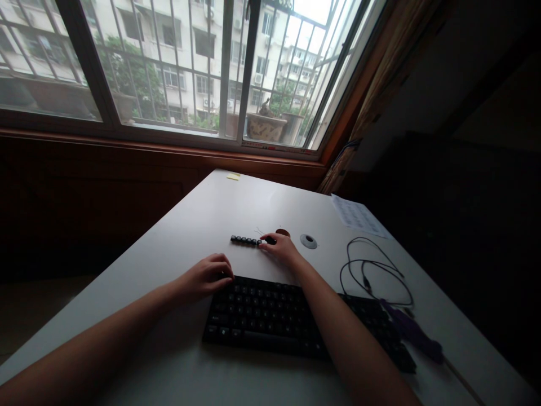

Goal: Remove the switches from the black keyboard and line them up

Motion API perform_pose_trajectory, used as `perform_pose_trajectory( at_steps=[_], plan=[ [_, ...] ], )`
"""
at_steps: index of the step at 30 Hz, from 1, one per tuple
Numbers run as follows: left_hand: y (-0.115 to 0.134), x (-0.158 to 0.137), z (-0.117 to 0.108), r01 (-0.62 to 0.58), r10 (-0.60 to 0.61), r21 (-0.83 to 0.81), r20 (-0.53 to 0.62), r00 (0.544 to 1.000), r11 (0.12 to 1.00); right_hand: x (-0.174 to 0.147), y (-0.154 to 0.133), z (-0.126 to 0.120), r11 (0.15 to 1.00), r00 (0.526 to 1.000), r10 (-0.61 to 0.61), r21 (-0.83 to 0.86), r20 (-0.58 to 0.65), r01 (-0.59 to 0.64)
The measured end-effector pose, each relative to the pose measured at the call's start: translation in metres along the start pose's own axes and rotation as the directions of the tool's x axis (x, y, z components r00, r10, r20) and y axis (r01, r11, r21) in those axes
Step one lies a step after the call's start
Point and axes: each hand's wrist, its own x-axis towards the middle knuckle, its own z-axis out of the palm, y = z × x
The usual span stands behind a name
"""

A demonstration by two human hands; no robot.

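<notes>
A black keyboard (262,313) lies on the white table in the head view, its top row showing gaps or dark spots I cannot make out. My left hand (211,273) is closed, its fingers curled over the keyboard's top left corner. Beyond the keyboard, several black keycaps (243,240) stand in a short row. At the right end of that row my right hand (279,248) pinches a keycap (259,243) between thumb and finger. My right forearm crosses over the keyboard and hides part of it. A brown round thing (283,232) sits just behind the right hand.
A grey cable-hole cover (309,241) is set in the white table (169,237). To the right lie a looped black cable (364,262), a purple duster-like thing (416,332) with a thin handle, and a printed sheet (359,215). A yellow note (233,176) is at the far edge, below a barred window.
</notes>
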Motion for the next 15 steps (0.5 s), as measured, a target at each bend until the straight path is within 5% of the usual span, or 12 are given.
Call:
perform_pose_trajectory(
  at_steps=[15],
  plan=[
    [0.0007, 0.0007, 0.0005, 0.004, -0.004, 0.009, -0.004, 1.0, 1.0, -0.0011, 0.0003, 0.0014, 1.0, 1.0, 0.01, 0.007, 0.004, -0.01]
  ],
)
